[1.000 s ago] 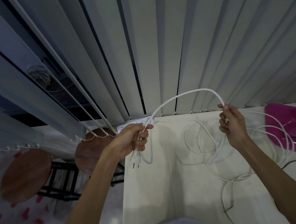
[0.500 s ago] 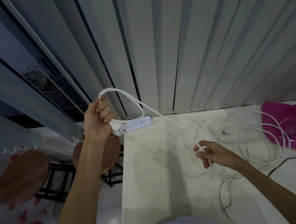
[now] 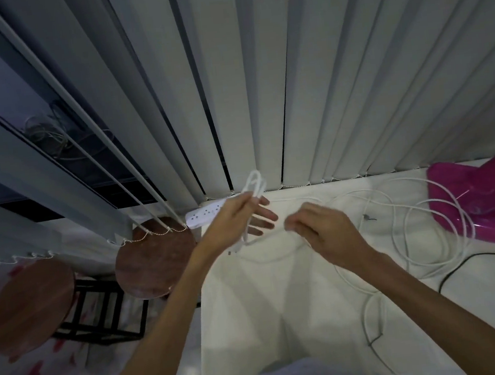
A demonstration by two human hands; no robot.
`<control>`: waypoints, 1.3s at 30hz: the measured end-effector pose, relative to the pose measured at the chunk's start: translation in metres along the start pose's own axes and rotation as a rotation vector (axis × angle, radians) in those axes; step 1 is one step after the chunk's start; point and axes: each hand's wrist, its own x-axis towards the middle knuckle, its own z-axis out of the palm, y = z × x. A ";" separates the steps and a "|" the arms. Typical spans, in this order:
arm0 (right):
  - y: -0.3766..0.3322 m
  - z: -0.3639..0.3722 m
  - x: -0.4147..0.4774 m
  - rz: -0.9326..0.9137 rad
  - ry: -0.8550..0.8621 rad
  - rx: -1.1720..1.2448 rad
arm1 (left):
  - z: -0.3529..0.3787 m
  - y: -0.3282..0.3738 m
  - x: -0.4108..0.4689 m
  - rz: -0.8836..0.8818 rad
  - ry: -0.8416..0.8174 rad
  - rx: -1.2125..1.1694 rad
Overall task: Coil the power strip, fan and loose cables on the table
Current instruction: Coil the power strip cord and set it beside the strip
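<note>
Two round wooden stools (image 3: 32, 304) stand on the floor at 9 o'clock of the desk (image 3: 254, 324), the nearer one just beside its left edge. The white power strip (image 3: 203, 215) lies at the desk's far-left corner, about 11 o'clock, partly overhanging the edge and against the foot of the vertical blinds (image 3: 244, 80).

The left hand (image 3: 237, 219) is raised above that corner. Its grip is clamped by thumb and palm on a folded loop of white cable (image 3: 255, 183) that stands up above the knuckles, while the fingers are spread apart. The plug (image 3: 236, 248) hangs below the hand.

The right hand (image 3: 324, 234) is at 12 o'clock above the desk centre, its grip pinched together on the same cable, which runs taut between the two hands.

At 2 o'clock the rest of the white cable lies in loose overlapping loops on the desk. A black cable (image 3: 473, 258) lies at 3 o'clock. The pink fan (image 3: 480, 202) rests at the far-right edge, with cable loops touching its base.
</note>
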 end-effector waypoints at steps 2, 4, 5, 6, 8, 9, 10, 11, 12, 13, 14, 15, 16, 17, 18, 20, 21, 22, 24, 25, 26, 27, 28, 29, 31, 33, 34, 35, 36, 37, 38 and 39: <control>-0.003 -0.005 0.020 0.036 0.163 -0.010 | 0.012 0.003 0.001 0.010 -0.058 0.035; 0.001 -0.008 0.032 0.089 0.303 0.027 | 0.018 0.006 0.003 -0.020 -0.064 -0.082; 0.003 -0.009 0.035 0.113 0.343 0.054 | 0.019 0.008 0.005 -0.059 -0.081 -0.164; 0.005 -0.010 0.038 0.136 0.352 0.086 | 0.019 0.010 0.007 -0.103 -0.112 -0.239; 0.012 -0.013 0.041 0.215 0.245 0.193 | 0.014 0.014 0.008 -0.168 -0.195 -0.380; 0.017 -0.017 0.042 0.274 0.133 0.295 | 0.011 0.016 0.008 -0.185 -0.243 -0.473; 0.022 -0.020 0.042 0.343 0.011 0.426 | 0.007 0.016 0.009 -0.197 -0.291 -0.588; 0.027 -0.023 0.040 0.401 -0.101 0.585 | 0.004 0.015 0.009 -0.195 -0.328 -0.708; 0.030 -0.024 0.037 0.446 -0.170 0.768 | 0.000 0.013 0.010 -0.178 -0.352 -0.812; 0.032 -0.024 0.034 0.489 -0.186 0.963 | -0.002 0.010 0.012 -0.157 -0.358 -0.878; 0.033 -0.024 0.032 0.538 -0.167 1.144 | -0.003 0.005 0.013 -0.140 -0.350 -0.898; 0.034 -0.023 0.031 0.588 -0.130 1.275 | -0.003 0.000 0.014 -0.131 -0.332 -0.875; 0.035 -0.021 0.032 0.640 -0.088 1.356 | -0.002 -0.007 0.015 -0.130 -0.313 -0.831; 0.036 -0.019 0.034 0.691 -0.041 1.398 | 0.001 -0.013 0.016 -0.130 -0.296 -0.775; 0.038 -0.015 0.036 0.746 0.006 1.419 | 0.004 -0.020 0.017 -0.131 -0.268 -0.704; 0.038 -0.005 0.038 0.885 0.108 1.436 | 0.013 -0.028 0.019 -0.133 -0.141 -0.494; 0.037 0.002 0.036 0.931 0.154 1.413 | 0.018 -0.030 0.020 -0.133 -0.053 -0.384; 0.037 0.009 0.032 0.936 0.185 1.339 | 0.021 -0.032 0.019 -0.133 0.033 -0.301; 0.038 0.023 0.020 0.835 0.158 1.100 | 0.021 -0.037 0.016 -0.122 0.138 -0.263; 0.039 0.031 0.014 0.768 0.080 1.011 | 0.016 -0.040 0.013 -0.118 0.159 -0.296; 0.041 0.036 0.007 0.713 -0.024 0.941 | 0.009 -0.041 0.010 -0.109 0.164 -0.330; 0.043 0.040 0.002 0.668 -0.135 0.877 | 0.002 -0.041 0.007 -0.096 0.168 -0.364; 0.047 0.044 -0.003 0.640 -0.239 0.816 | -0.006 -0.041 0.004 -0.088 0.176 -0.405; 0.053 0.046 -0.010 0.627 -0.320 0.742 | -0.011 -0.040 0.003 -0.087 0.185 -0.445; 0.064 0.052 -0.022 0.604 -0.424 0.595 | -0.022 -0.038 0.002 -0.096 0.230 -0.542; 0.078 0.059 -0.032 0.536 -0.453 0.455 | -0.033 -0.039 0.000 -0.096 0.298 -0.669; 0.086 0.064 -0.032 0.477 -0.464 0.373 | -0.042 -0.041 -0.003 -0.097 0.340 -0.747; 0.093 0.069 -0.030 0.414 -0.472 0.294 | -0.053 -0.044 -0.007 -0.101 0.378 -0.840; 0.100 0.072 -0.026 0.369 -0.468 0.225 | -0.063 -0.048 -0.011 -0.109 0.404 -0.943; 0.107 0.076 -0.022 0.345 -0.452 0.165 | -0.071 -0.053 -0.015 -0.121 0.422 -1.044; 0.114 0.080 -0.017 0.333 -0.424 0.112 | -0.079 -0.058 -0.020 -0.133 0.449 -1.137; 0.121 0.082 -0.012 0.325 -0.389 0.069 | -0.087 -0.063 -0.025 -0.143 0.490 -1.226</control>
